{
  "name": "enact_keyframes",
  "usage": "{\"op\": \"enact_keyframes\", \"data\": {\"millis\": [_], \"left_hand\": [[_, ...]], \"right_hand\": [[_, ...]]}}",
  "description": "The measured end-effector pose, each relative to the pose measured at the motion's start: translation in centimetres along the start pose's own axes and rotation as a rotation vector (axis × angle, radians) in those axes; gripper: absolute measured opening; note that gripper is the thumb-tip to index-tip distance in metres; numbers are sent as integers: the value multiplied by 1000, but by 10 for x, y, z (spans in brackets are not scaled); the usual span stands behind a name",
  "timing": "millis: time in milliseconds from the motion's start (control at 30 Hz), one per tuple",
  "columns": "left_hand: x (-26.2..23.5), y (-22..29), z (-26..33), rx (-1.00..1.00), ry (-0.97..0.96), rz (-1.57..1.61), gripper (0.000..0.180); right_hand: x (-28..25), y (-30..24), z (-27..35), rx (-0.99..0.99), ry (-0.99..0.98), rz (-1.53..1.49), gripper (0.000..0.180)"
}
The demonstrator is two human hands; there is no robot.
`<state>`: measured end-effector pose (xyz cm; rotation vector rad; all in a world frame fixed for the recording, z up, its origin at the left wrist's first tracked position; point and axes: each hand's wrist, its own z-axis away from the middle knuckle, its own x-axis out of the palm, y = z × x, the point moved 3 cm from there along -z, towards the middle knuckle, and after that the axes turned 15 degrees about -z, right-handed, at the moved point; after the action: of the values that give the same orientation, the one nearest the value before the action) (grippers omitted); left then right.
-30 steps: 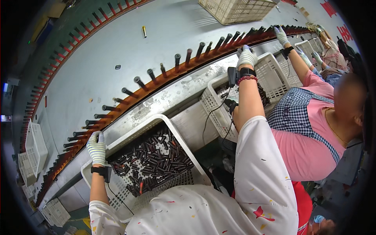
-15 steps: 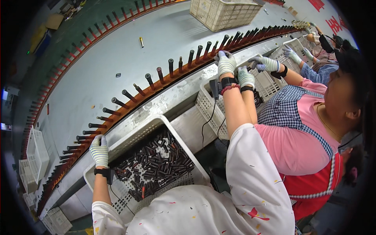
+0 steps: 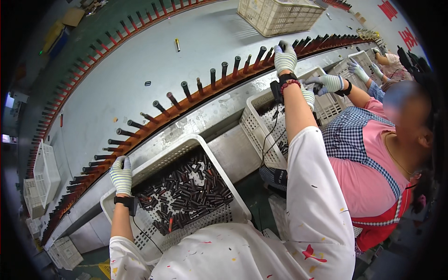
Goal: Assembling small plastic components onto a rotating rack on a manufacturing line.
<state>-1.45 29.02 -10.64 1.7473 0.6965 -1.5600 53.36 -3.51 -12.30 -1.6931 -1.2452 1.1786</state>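
My left hand (image 3: 121, 176), in a striped glove, is beside the near end of a curved brown rail (image 3: 154, 122), above a white crate's edge. Its fingers are curled in, and what they hold, if anything, is hidden. Stretched far to the right, my right hand (image 3: 285, 59) is at the row of upright dark pegs along the rail. Its fingers bend closed near the tops of the pegs, partly hiding their contact. Dark, round-headed pegs (image 3: 185, 91) stand spaced along the rail. Below my arms, the white perforated crate (image 3: 106, 203) holds many short dark tubes (image 3: 186, 186).
A co-worker's gloved hand (image 3: 326, 84) works close to my right arm, over a second white crate (image 3: 247, 122). A large beige crate (image 3: 275, 21) stands on the grey table (image 3: 135, 70). A small yellow-and-silver cylinder (image 3: 177, 45) lies there. Cables hang from my wrist straps.
My right hand has moved further right and up along the row of pegs. My left hand remains beside the rail, its fingers more curled. The view has shifted slightly; the pegs sit further left.
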Motion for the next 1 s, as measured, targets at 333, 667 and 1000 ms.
{"op": "enact_keyframes", "data": {"millis": [333, 667, 1000], "left_hand": [[1, 1, -1, 7, 52, -17, 19], [-9, -8, 14, 196, 168, 63, 17], [-7, -30, 41, 393, 334, 212, 15]], "right_hand": [[35, -21, 48, 86, -259, 357, 32], [-18, -122, 271, 133, -977, 113, 43], [-69, -117, 412, 358, -813, 359, 60]]}}
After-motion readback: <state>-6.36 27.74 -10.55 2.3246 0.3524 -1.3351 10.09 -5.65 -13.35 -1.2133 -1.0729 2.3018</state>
